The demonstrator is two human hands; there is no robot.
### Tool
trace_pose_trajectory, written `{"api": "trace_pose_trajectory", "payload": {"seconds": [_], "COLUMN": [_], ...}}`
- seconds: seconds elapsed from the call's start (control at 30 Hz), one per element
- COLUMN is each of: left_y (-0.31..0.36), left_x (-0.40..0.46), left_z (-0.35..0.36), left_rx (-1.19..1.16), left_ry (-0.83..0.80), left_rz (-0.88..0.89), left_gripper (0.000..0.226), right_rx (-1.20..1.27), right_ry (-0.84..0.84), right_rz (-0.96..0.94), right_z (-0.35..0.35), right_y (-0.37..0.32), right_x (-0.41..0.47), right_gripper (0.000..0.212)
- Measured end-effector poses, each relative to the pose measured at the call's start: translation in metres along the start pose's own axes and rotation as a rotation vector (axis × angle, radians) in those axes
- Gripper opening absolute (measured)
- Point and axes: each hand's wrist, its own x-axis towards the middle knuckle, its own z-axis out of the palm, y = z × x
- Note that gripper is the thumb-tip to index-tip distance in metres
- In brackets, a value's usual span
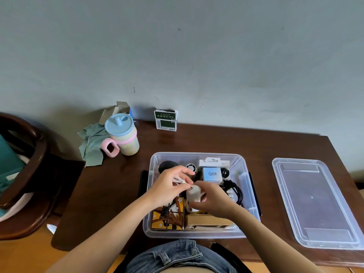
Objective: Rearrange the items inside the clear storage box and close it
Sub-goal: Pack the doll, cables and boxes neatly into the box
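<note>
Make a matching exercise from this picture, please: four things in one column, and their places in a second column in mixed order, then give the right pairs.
Things:
1. lid
2. cup
3. Q88 box
4. green packet

Places:
A. inside the clear box
B. at the wall, behind the clear box
C. flat on the table, right of the clear box
D. left of the clear box, beside a green cloth

Pairs: 1-C, 2-D, 3-A, 4-B
</note>
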Motion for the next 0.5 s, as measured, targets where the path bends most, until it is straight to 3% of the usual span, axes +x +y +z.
{"api": "trace_pose_trajectory", "payload": {"seconds": [0.13,0.3,0.4,0.5], "left_y": [0.001,-0.013,-0.011,-0.008], "left_x": [0.004,0.002,0.002,0.004], "left_z": [0.001,0.003,0.01,0.012], "left_rx": [-0.122,0.11,0.098,0.176], "left_ry": [0.027,-0.192,-0.101,-0.023], "left_rz": [-0.032,-0.114,-0.099,-0.071], "left_gripper": [0.046,0.045,0.04,0.037], "right_rx": [0.237,0.714,0.865,0.839], "right_ry": [0.09,0.254,0.249,0.243], "right_rz": [0.034,0.152,0.193,0.21], "right_z": [0.005,-0.005,-0.01,-0.012], "right_y": [0.0,0.003,0.003,0.002], "right_x": [-0.004,-0.014,-0.018,-0.017], "right_gripper": [0.022,0.026,0.021,0.015]}}
